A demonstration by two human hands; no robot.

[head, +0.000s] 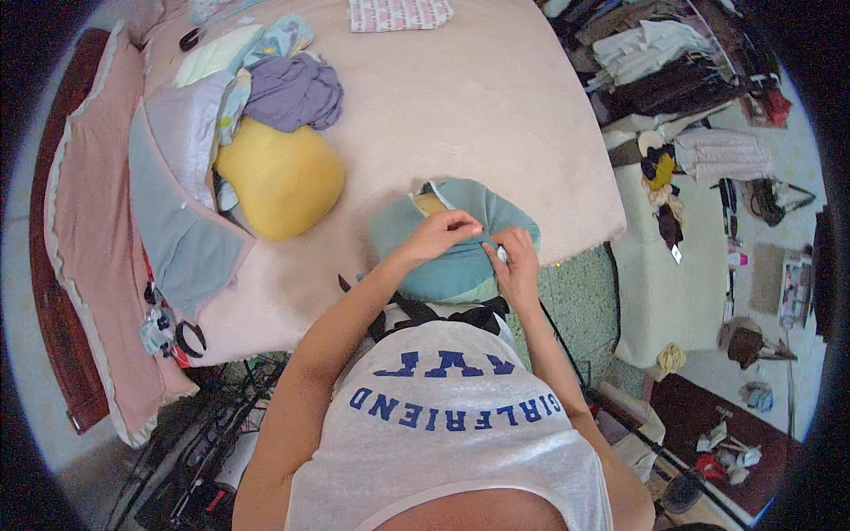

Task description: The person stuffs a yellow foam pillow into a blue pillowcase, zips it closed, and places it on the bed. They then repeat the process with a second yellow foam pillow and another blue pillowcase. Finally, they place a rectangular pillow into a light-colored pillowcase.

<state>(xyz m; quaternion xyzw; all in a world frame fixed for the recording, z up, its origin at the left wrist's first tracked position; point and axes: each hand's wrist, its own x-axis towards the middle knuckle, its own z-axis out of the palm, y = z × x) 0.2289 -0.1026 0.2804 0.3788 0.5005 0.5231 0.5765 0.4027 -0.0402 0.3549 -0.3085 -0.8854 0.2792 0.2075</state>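
A teal fabric cover [438, 272], rounded and stuffed, rests at the bed's near edge against my body. Through a gap with a pale edge at its top, a yellowish filling [431, 203] shows. My left hand [443, 233] lies over the middle of the cover with fingers curled and fingertips drawn together; whether they pinch anything is too small to tell. On the right side, my right hand [516, 260] grips the teal fabric between thumb and fingers. A small white piece [502, 254] shows beside that thumb.
On the bed [465, 119] lie a yellow cushion [285, 179], a purple cloth [292, 93], a grey-blue cloth [186, 245] and a pink patterned cloth [398, 13]. A black headband [191, 338] sits at the left corner. Right of the bed stands a pale padded bench [671, 285] with small garments.
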